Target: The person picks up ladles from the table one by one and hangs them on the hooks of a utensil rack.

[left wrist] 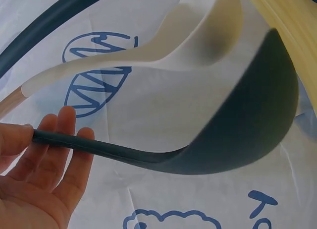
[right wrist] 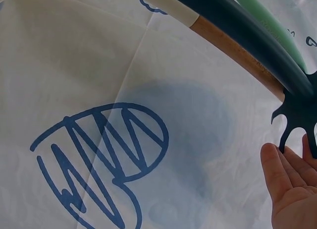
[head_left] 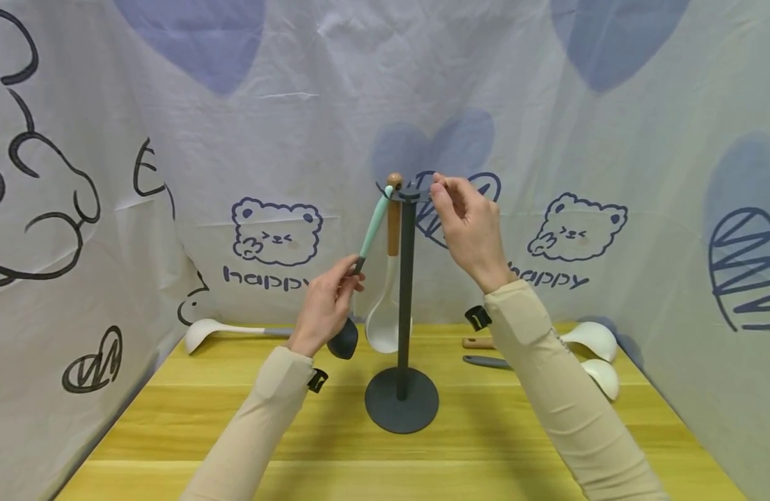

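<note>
Pinching the dark ladle (left wrist: 237, 125) by its slim shaft (left wrist: 124, 154), the left hand (head_left: 325, 303) has it tilted beside the rack (head_left: 406, 299); likely light, stiff, bowl-heavy, best held there. Right hand (head_left: 474, 223): can't tell whether it's gripping.

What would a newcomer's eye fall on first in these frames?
The tall dark stand on the yellow table stands out, a white ladle hanging from its top. Beside it, the left hand grips a mint-handled dark ladle, while the right hand is up by the stand's hooks.
</note>
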